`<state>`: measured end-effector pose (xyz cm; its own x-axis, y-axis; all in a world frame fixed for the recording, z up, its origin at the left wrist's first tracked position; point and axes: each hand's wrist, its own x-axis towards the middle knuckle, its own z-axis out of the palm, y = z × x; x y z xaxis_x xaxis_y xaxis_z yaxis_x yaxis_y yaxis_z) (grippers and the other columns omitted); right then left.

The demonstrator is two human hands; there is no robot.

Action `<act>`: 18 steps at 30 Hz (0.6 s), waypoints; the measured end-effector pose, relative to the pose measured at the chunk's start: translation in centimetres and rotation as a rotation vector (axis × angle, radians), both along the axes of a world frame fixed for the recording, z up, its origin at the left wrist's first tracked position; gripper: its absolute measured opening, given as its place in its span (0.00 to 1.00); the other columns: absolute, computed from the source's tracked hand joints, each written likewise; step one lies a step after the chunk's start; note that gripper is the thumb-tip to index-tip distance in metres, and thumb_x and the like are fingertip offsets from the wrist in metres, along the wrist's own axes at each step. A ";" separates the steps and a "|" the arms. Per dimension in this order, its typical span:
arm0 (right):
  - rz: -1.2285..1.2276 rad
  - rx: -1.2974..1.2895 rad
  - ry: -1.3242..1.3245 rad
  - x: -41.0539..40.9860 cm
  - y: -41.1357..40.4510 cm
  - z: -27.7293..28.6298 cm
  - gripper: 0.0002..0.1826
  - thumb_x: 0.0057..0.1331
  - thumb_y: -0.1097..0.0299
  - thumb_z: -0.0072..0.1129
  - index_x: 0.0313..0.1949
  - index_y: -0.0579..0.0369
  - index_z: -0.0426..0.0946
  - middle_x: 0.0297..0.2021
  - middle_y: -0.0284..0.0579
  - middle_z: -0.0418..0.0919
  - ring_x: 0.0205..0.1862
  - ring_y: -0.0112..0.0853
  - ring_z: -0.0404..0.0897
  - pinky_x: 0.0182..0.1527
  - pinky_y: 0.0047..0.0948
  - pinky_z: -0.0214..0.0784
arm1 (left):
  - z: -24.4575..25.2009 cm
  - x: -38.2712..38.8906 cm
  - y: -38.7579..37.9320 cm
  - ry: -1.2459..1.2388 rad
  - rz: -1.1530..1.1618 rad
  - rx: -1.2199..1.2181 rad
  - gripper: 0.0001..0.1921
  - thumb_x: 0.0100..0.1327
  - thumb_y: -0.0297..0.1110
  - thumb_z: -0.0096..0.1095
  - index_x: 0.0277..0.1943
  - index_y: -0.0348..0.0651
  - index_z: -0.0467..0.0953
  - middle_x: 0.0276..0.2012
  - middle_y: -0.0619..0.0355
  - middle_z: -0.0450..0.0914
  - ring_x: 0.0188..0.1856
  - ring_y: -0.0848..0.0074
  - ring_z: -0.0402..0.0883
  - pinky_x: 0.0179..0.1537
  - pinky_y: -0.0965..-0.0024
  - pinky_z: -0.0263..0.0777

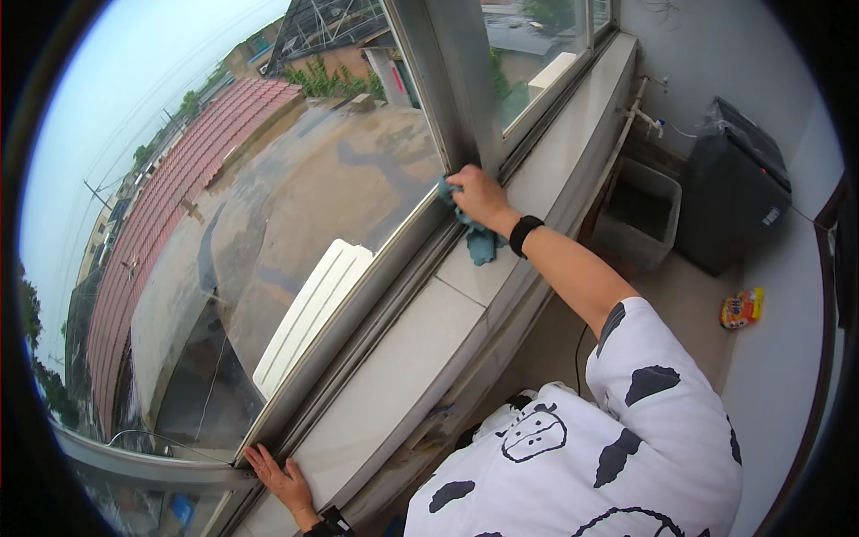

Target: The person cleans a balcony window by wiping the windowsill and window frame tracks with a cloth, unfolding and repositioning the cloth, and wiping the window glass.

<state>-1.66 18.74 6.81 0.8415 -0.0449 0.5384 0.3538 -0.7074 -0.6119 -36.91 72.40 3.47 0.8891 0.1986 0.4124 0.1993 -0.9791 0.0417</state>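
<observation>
My right hand (480, 194) grips a teal cloth (483, 243) at the corner where the lower rail of the window frame (349, 309) meets the upright metal post (448, 74). Part of the cloth hangs down over the tiled window sill (470, 278). My left hand (282, 480) lies with its fingers spread against the lower end of the frame, beside the sliding track, and holds nothing. The window pane lies between my two hands.
At the right stand a grey plastic tub (637, 215) and a dark appliance (735, 188) partly covered in plastic. White pipes with a tap (647, 121) run along the wall. An orange packet (741, 308) lies on the floor.
</observation>
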 end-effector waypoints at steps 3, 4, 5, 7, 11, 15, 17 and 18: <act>-0.038 0.035 0.018 -0.1 0.5 0.1 0.14 0.57 0.71 0.55 0.42 0.57 0.82 0.41 0.55 0.77 0.45 0.49 0.76 0.51 0.42 0.69 | 0.4 0.3 -0.4 -0.003 -0.007 -0.011 0.33 0.64 0.36 0.51 0.71 0.38 0.53 0.74 0.46 0.47 0.75 0.55 0.42 0.72 0.54 0.39; -0.041 0.064 -0.001 -0.1 0.8 0.0 0.14 0.57 0.70 0.55 0.41 0.58 0.82 0.41 0.56 0.78 0.45 0.49 0.77 0.52 0.42 0.69 | 0.4 0.3 -0.6 -0.017 -0.014 -0.019 0.33 0.64 0.35 0.51 0.71 0.38 0.53 0.74 0.46 0.47 0.75 0.55 0.42 0.72 0.54 0.39; -0.039 0.061 0.001 -0.5 1.2 -0.2 0.14 0.57 0.70 0.55 0.41 0.58 0.82 0.41 0.56 0.78 0.45 0.49 0.77 0.52 0.42 0.69 | 0.3 0.1 -0.6 -0.014 -0.012 -0.022 0.33 0.64 0.35 0.51 0.71 0.38 0.53 0.74 0.46 0.47 0.75 0.55 0.42 0.72 0.54 0.39; 0.138 0.056 0.052 -2.1 2.7 0.4 0.14 0.56 0.69 0.56 0.41 0.58 0.83 0.40 0.55 0.79 0.46 0.49 0.77 0.53 0.40 0.69 | 0.2 -0.1 -0.2 -0.013 0.005 -0.006 0.33 0.64 0.35 0.51 0.71 0.38 0.54 0.74 0.47 0.47 0.75 0.55 0.42 0.72 0.54 0.39; 0.042 0.104 -0.016 -0.6 1.2 -0.2 0.15 0.56 0.67 0.57 0.41 0.58 0.82 0.39 0.54 0.81 0.44 0.48 0.79 0.49 0.42 0.72 | -0.3 0.0 0.6 -0.024 -0.026 0.017 0.33 0.64 0.35 0.52 0.71 0.38 0.54 0.74 0.47 0.47 0.75 0.55 0.42 0.72 0.54 0.40; -0.056 0.089 0.004 -1.4 2.5 0.6 0.13 0.56 0.67 0.55 0.38 0.58 0.81 0.35 0.58 0.80 0.39 0.53 0.79 0.45 0.44 0.72 | 0.0 0.4 -0.1 -0.009 -0.023 0.000 0.33 0.64 0.36 0.52 0.71 0.38 0.54 0.74 0.46 0.47 0.75 0.54 0.43 0.72 0.54 0.40; 0.006 0.062 0.016 -2.1 3.6 1.1 0.11 0.55 0.67 0.54 0.35 0.58 0.80 0.34 0.60 0.78 0.39 0.55 0.77 0.44 0.46 0.71 | 0.1 0.3 -0.2 -0.002 -0.021 -0.005 0.34 0.63 0.36 0.53 0.71 0.38 0.54 0.73 0.46 0.47 0.75 0.54 0.43 0.72 0.54 0.40; 0.080 0.019 -0.012 -2.6 4.9 1.0 0.11 0.55 0.68 0.54 0.35 0.59 0.80 0.34 0.61 0.78 0.38 0.56 0.77 0.43 0.47 0.71 | 0.2 0.1 -0.3 -0.006 -0.008 0.000 0.34 0.63 0.35 0.53 0.71 0.38 0.54 0.74 0.46 0.47 0.75 0.54 0.43 0.72 0.54 0.40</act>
<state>-4.25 23.68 7.79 0.8362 0.0126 0.5482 0.4165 -0.6650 -0.6199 -36.78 72.13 3.68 0.8881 0.1913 0.4180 0.1911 -0.9806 0.0428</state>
